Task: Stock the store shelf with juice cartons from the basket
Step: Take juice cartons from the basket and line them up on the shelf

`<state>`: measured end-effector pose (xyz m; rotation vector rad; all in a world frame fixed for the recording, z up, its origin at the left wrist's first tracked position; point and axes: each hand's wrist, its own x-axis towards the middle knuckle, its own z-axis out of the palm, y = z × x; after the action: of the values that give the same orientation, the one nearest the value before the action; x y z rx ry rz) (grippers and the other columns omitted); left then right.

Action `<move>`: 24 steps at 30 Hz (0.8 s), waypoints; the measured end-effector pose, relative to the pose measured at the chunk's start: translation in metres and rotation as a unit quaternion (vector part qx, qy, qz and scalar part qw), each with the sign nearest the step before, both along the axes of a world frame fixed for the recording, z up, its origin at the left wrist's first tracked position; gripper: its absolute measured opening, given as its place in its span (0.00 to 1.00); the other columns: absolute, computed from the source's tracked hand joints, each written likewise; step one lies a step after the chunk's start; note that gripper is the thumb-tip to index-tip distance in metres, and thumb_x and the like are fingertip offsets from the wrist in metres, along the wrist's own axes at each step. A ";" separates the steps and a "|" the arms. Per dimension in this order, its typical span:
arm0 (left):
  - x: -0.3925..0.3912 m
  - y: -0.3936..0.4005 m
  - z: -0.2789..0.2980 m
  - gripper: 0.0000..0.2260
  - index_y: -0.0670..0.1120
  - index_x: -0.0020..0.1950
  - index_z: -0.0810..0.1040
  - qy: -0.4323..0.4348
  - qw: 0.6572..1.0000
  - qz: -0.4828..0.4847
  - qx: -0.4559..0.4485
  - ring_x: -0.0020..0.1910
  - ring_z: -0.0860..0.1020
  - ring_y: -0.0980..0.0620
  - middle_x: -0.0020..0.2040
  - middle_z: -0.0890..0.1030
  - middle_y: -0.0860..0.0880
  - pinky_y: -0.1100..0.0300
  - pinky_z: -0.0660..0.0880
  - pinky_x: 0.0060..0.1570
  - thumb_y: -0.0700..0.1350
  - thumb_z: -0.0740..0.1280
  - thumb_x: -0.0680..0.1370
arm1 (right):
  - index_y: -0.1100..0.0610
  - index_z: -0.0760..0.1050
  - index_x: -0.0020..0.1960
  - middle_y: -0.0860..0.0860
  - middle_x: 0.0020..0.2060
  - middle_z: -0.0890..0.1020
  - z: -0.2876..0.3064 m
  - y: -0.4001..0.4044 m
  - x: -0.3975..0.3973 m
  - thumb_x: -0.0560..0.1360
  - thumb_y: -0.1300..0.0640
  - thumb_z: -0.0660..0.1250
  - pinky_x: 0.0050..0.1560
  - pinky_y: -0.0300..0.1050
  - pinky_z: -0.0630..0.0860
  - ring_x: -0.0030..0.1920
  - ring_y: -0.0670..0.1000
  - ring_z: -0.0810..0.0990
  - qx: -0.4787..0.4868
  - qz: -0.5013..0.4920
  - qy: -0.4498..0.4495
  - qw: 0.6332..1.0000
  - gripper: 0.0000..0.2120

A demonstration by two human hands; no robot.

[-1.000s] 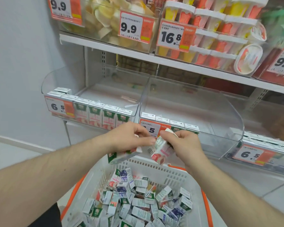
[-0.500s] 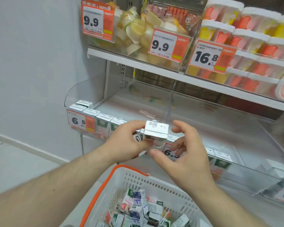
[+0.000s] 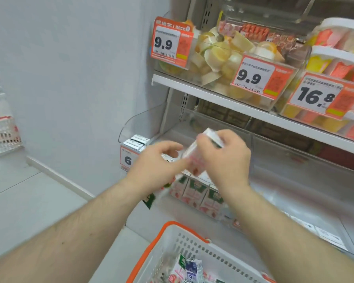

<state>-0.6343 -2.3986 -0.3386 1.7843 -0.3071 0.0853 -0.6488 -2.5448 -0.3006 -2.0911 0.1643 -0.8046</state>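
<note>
My right hand grips a white and pink juice carton, tilted, just above the front row of cartons in the lower shelf bin. My left hand is beside it, its thumb reaching toward that carton. Under its palm it holds a second, blurred carton with a green patch. The white basket with an orange rim sits below my arms, with loose cartons in it.
A clear curved guard fronts the lower bin, with a 6.5 price tag on it. The shelf above carries bins of fruit cups with 9.9 and 16.8 tags. A wall is at the left, with another white basket beyond it.
Both hands rose from over the basket to the front row of the shelf. The carton held between them is now tilted in my right hand. The view swung left.
</note>
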 end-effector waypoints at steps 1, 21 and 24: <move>0.006 0.005 0.000 0.14 0.55 0.52 0.80 0.044 0.998 0.043 -0.031 0.28 0.76 0.62 0.44 0.80 0.56 0.64 0.71 0.32 0.55 0.75 0.69 | 0.55 0.77 0.37 0.47 0.30 0.79 0.004 -0.003 0.015 0.69 0.46 0.69 0.35 0.43 0.72 0.35 0.50 0.78 0.066 -0.002 0.028 0.997 0.13; 0.064 0.040 -0.057 0.25 0.45 0.58 0.80 0.430 0.823 0.113 -0.353 0.31 0.83 0.44 0.42 0.85 0.43 0.54 0.78 0.29 0.61 0.71 0.70 | 0.58 0.76 0.41 0.54 0.35 0.84 -0.037 0.051 0.143 0.66 0.48 0.72 0.35 0.47 0.80 0.31 0.53 0.81 -0.094 0.144 0.337 0.926 0.14; 0.067 0.036 -0.062 0.36 0.50 0.68 0.74 0.425 0.821 0.136 -0.356 0.39 0.85 0.42 0.48 0.85 0.42 0.50 0.79 0.34 0.63 0.73 0.63 | 0.58 0.77 0.46 0.55 0.40 0.84 -0.042 0.055 0.151 0.67 0.46 0.74 0.36 0.45 0.78 0.35 0.52 0.80 -0.090 0.186 0.349 0.914 0.17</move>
<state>-0.5677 -2.3629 -0.4005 0.9547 0.5743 -0.3564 -0.4977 -2.4899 -0.3426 -2.4025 0.0681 0.1872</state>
